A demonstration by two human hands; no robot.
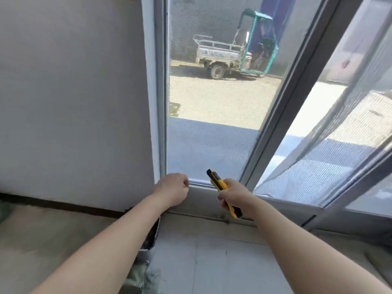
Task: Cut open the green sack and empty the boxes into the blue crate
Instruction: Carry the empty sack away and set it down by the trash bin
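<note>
My right hand (232, 195) grips a yellow and black utility knife (222, 190), its tip pointing up and left toward the window. My left hand (172, 190) is held out beside it, a little to the left, its fingers curled shut with nothing seen in them. A green bit at the far left edge (2, 211) may be the green sack; I cannot tell. No boxes and no blue crate are in view.
A window with a mesh screen (212, 102) is straight ahead, its pane (318, 145) swung open at the right. A grey wall (74, 92) fills the left. Below is a window sill (212, 251). A dark-rimmed container (151, 236) and crumpled greyish material (140, 279) sit beneath my left arm.
</note>
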